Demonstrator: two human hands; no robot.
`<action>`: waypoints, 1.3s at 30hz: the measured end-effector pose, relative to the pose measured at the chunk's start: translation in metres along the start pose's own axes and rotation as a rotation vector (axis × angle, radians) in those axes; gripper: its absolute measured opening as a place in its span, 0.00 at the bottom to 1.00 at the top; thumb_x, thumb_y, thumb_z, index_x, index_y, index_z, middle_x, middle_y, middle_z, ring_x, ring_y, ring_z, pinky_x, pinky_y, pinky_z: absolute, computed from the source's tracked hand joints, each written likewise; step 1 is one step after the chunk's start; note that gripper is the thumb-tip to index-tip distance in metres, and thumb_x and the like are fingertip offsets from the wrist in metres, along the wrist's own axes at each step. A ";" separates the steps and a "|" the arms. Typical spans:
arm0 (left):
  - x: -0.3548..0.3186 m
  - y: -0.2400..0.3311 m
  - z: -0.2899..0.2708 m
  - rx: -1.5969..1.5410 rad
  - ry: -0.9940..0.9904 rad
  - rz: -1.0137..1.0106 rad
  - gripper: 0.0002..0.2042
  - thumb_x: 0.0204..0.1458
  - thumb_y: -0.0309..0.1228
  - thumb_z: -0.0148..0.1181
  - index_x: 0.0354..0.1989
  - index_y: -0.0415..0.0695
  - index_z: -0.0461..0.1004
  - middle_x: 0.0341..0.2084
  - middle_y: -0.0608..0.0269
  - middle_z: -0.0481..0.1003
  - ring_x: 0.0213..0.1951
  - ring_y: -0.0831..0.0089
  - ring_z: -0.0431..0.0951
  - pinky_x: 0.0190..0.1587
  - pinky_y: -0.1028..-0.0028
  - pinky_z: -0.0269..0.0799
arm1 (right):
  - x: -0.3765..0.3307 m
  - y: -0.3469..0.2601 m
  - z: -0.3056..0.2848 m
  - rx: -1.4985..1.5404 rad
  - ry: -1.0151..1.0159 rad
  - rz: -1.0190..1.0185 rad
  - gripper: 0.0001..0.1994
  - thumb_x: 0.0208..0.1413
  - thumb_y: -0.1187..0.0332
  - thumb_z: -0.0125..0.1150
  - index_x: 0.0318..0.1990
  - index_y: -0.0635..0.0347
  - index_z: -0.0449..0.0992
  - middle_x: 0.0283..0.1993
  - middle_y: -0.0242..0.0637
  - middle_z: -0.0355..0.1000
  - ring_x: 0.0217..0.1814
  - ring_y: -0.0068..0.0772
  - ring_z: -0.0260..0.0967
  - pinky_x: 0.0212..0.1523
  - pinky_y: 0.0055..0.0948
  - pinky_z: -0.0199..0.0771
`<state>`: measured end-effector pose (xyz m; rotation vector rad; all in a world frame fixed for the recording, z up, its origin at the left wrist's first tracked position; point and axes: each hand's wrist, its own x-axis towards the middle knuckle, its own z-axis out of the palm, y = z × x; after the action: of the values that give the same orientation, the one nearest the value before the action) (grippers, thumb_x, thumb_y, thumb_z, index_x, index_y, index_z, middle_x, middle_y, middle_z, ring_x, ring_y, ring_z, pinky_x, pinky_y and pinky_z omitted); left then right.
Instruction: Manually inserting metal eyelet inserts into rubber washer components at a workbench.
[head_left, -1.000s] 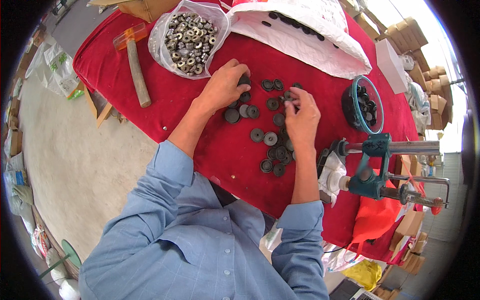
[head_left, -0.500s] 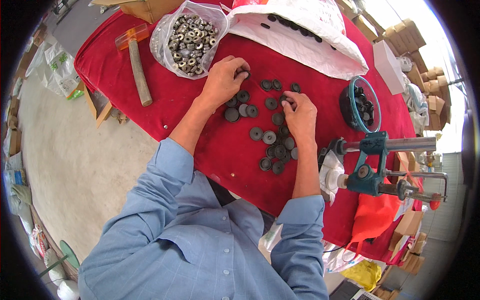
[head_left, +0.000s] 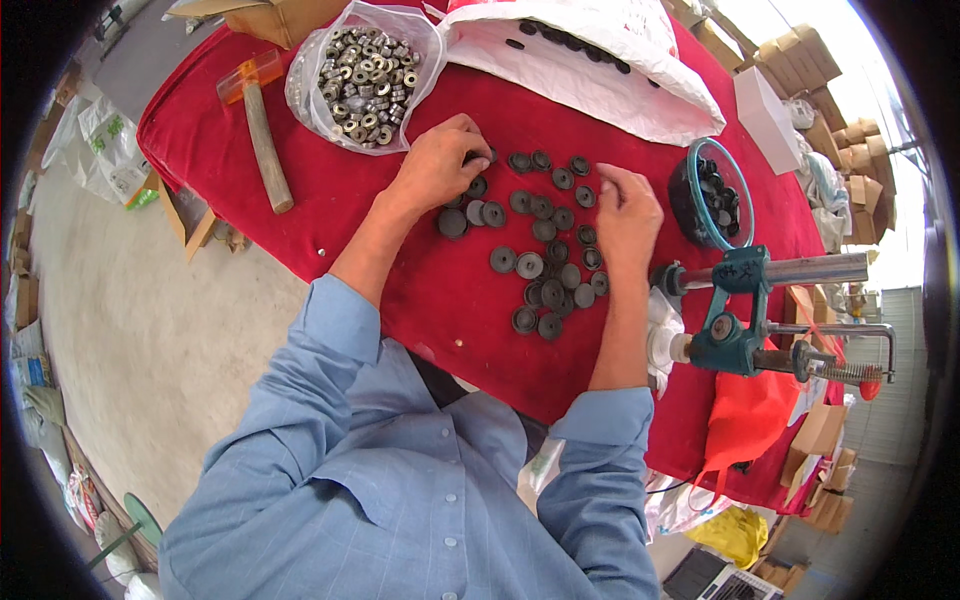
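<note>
Nearest the person, a scatter of dark round discs (head_left: 548,262) lies on the red cloth (head_left: 420,300) that covers the table. The right hand (head_left: 628,212) rests at the right edge of the discs, its fingers curled together over the cloth; whether they pinch a disc cannot be told. The left hand (head_left: 440,165) sits at the far left corner of the discs, fingers bent down onto one or two of them, its grip hidden by the knuckles. Right of the discs stands a teal hand press (head_left: 735,315) with a metal bar, and beyond it a blue-rimmed tub (head_left: 742,190) holding more dark parts. Left of the discs, well apart, lies a hammer (head_left: 262,135) with a wooden handle. Beyond the discs, just past the left hand, sits a clear plastic bag of silvery metal rings (head_left: 362,62), and further right a white sack (head_left: 590,60) with dark pieces on it.
</note>
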<state>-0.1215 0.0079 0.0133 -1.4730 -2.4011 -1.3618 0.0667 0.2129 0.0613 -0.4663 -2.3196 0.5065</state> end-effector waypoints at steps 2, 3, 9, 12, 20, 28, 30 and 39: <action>-0.002 0.001 -0.002 0.028 -0.015 0.020 0.06 0.53 0.24 0.69 0.39 0.39 0.85 0.42 0.54 0.80 0.46 0.54 0.82 0.49 0.59 0.78 | -0.003 -0.005 -0.014 0.002 -0.023 0.069 0.11 0.57 0.78 0.65 0.47 0.62 0.85 0.43 0.49 0.81 0.45 0.51 0.81 0.49 0.45 0.80; -0.002 0.002 -0.002 0.058 -0.029 0.044 0.06 0.53 0.24 0.69 0.39 0.40 0.85 0.42 0.54 0.80 0.47 0.54 0.82 0.50 0.59 0.78 | -0.006 -0.009 -0.020 0.031 -0.103 0.108 0.11 0.57 0.77 0.66 0.47 0.62 0.85 0.42 0.48 0.81 0.45 0.51 0.81 0.49 0.45 0.80; -0.001 0.022 -0.007 -0.107 0.015 0.025 0.09 0.50 0.27 0.73 0.39 0.41 0.85 0.40 0.57 0.80 0.46 0.57 0.81 0.48 0.61 0.77 | -0.036 -0.009 -0.006 0.002 -0.346 0.051 0.15 0.53 0.72 0.74 0.49 0.57 0.86 0.46 0.46 0.79 0.47 0.52 0.79 0.49 0.46 0.79; -0.009 0.029 -0.017 -0.252 -0.178 0.053 0.12 0.47 0.27 0.77 0.40 0.40 0.85 0.39 0.56 0.78 0.43 0.59 0.80 0.47 0.65 0.77 | -0.040 0.000 -0.001 -0.204 -0.274 0.049 0.15 0.53 0.71 0.74 0.50 0.55 0.86 0.47 0.44 0.79 0.51 0.51 0.79 0.49 0.48 0.78; -0.014 0.025 -0.012 -0.059 -0.383 0.148 0.16 0.39 0.31 0.81 0.36 0.43 0.83 0.36 0.56 0.77 0.47 0.55 0.78 0.51 0.58 0.75 | -0.034 -0.026 0.010 0.093 -0.287 0.154 0.13 0.53 0.68 0.75 0.47 0.54 0.86 0.46 0.41 0.79 0.50 0.47 0.79 0.49 0.49 0.75; -0.009 0.029 -0.004 -0.142 -0.309 0.101 0.16 0.42 0.30 0.79 0.40 0.41 0.82 0.38 0.56 0.77 0.47 0.54 0.78 0.50 0.58 0.75 | -0.020 -0.010 0.026 -0.183 -0.225 0.099 0.13 0.55 0.68 0.74 0.48 0.54 0.86 0.46 0.41 0.78 0.47 0.48 0.79 0.48 0.47 0.76; -0.009 0.029 -0.008 -0.156 -0.302 0.058 0.17 0.43 0.30 0.79 0.41 0.41 0.82 0.38 0.56 0.77 0.46 0.54 0.78 0.49 0.58 0.75 | -0.018 -0.013 0.019 -0.015 -0.156 0.161 0.12 0.56 0.69 0.73 0.48 0.56 0.85 0.46 0.43 0.78 0.44 0.50 0.79 0.46 0.46 0.78; -0.006 0.016 -0.036 -0.346 -0.178 -0.156 0.08 0.60 0.25 0.66 0.46 0.37 0.82 0.36 0.59 0.78 0.39 0.69 0.79 0.45 0.68 0.76 | -0.053 -0.035 0.012 -0.081 -0.363 0.038 0.16 0.51 0.66 0.78 0.48 0.55 0.86 0.47 0.39 0.77 0.47 0.48 0.79 0.48 0.47 0.75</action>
<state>-0.1207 -0.0181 0.0436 -1.5651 -2.5314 -1.8340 0.0882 0.1559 0.0398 -0.4905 -2.6914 0.5539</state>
